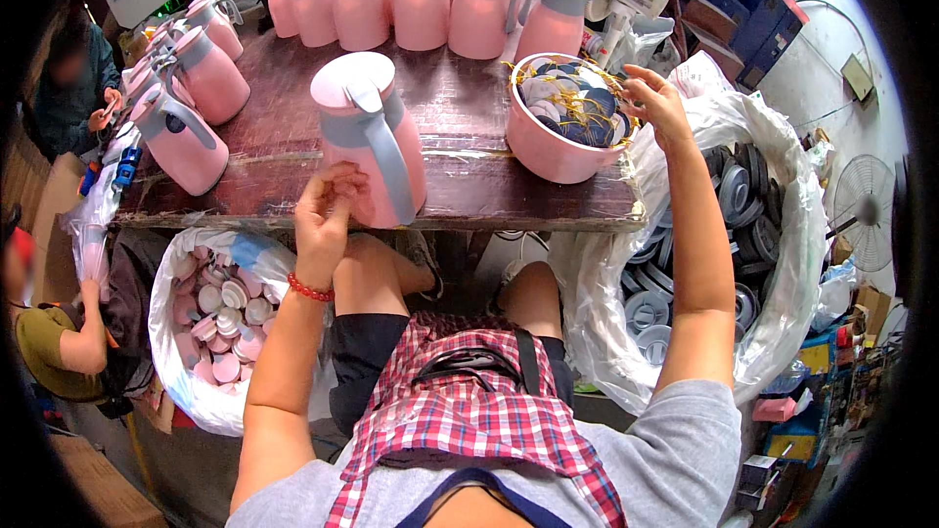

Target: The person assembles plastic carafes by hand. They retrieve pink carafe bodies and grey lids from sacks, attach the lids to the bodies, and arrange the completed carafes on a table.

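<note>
Left fingers partly cover the pink jug, contact hard to tell

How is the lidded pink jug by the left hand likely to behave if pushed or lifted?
The lidded pink jug should probably keep its shape, since it looks rigid. Pushed near its lid, it might tip, being taller than wide. Its smooth surface may feel slippery, but the long grey handle likely offers a firmer hold.
</note>
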Available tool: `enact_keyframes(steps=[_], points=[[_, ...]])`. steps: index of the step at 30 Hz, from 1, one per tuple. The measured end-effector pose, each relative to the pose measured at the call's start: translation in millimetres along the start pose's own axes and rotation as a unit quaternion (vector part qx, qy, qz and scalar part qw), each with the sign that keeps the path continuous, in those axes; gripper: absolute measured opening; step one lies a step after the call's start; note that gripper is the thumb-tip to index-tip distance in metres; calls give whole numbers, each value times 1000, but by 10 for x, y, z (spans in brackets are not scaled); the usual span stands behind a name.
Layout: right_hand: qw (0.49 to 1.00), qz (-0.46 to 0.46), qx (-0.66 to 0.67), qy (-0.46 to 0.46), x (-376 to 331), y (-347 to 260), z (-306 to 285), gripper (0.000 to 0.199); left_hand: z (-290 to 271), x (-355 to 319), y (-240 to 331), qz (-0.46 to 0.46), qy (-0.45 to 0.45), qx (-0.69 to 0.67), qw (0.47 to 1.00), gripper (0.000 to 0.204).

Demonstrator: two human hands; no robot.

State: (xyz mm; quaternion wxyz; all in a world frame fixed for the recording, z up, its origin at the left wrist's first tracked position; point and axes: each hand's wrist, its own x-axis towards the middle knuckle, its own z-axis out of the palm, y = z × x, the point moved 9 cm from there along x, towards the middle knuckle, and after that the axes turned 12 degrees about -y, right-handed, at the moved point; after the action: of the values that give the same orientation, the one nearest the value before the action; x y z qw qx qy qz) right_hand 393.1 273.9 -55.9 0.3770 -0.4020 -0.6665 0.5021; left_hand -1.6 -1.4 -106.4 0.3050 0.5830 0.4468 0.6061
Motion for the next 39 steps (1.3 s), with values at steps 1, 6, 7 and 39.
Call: enact_keyframes(steps=[1,6,7,39], points=[[1000,2,-18,2,-3,-25,8,48,39,-32,-52,-15,-7,-16,1000,23],[966,-58,-231,-105,24,-103,335,44,101,-139,-100,-28,-8,-65,997,17],[943,-26,-314,-104,48,-30,349,41,113,-159,-122,-40,-14,-69,997,16],[997,-12,50,62,310,-88,-212,21,145,-333,-144,-57,5,-31,998,15]])
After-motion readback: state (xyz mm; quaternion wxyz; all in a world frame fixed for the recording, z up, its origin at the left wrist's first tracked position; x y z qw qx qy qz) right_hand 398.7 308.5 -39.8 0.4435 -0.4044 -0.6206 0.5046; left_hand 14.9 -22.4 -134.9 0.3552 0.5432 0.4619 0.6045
